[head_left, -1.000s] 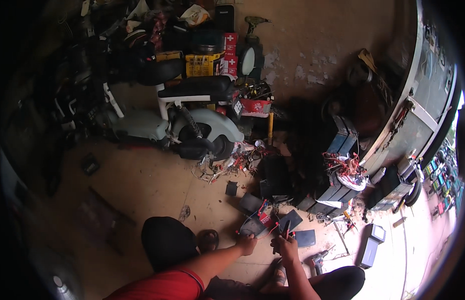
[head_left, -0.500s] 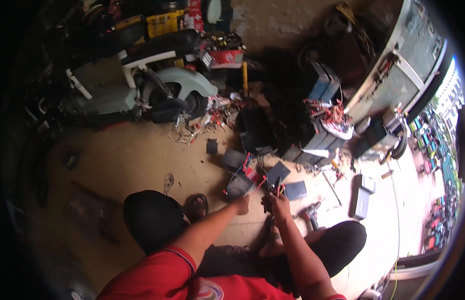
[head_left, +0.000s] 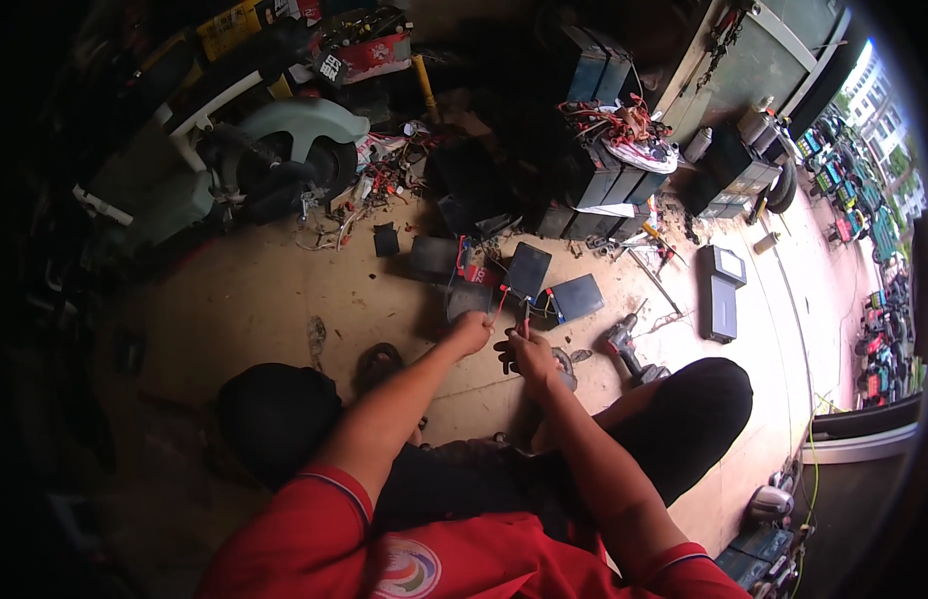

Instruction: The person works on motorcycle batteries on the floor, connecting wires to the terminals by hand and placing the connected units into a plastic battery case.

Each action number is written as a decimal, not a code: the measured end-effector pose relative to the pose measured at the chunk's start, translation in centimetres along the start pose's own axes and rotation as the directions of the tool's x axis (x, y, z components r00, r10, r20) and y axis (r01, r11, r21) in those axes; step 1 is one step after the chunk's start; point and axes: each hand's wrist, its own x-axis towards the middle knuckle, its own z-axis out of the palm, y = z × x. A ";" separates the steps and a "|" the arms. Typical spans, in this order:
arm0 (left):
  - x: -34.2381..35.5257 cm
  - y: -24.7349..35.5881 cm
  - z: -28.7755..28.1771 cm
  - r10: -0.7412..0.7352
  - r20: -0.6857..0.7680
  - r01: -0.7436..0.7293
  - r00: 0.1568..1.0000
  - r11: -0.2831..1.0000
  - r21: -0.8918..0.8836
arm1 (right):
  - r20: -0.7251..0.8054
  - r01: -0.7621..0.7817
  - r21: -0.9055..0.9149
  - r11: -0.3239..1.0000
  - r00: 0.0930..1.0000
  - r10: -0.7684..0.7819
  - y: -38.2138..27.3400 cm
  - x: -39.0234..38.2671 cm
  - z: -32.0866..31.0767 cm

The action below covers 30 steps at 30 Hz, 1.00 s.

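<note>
My left hand is closed at the near edge of a dark battery block, beside a red wire; what its fingers hold is hidden. My right hand grips a slim tool with red handles, seemingly pliers, its metal end pointing up at the wired terminals of a black battery. Another black battery lies to the right, with a further one at the back left beside a red label. Red and pale wires run among these blocks.
A cordless drill lies right of my hands, past it a grey oblong case. Behind are stacked batteries, tangled cables and loose scraps. A scooter stands back left; an open doorway shows parked two-wheelers.
The view has tilted, so the scene sits higher in the picture and more of my red shirt shows. My hands remain at the batteries, the tool still in my right one.
</note>
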 end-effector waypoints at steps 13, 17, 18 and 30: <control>3.8 -1.4 2.2 -0.233 -0.058 0.162 0.971 0.812 -0.560 | 0.215 -0.320 0.270 0.908 0.939 0.267 7.6 3.7 -5.0; 3.1 -3.8 0.9 -0.126 -0.149 0.021 0.981 0.827 -0.562 | 0.398 -0.458 0.253 0.852 0.852 0.340 9.5 4.2 -4.8; 2.9 -4.3 0.4 -0.122 -0.149 0.029 0.981 0.859 -0.511 | 0.422 -0.485 0.240 0.841 0.832 0.360 9.6 4.2 -4.2; -0.5 -1.2 1.1 0.241 -0.124 -0.233 0.962 0.969 0.075 | 0.469 -0.473 0.273 0.838 0.826 0.314 11.9 4.4 -2.3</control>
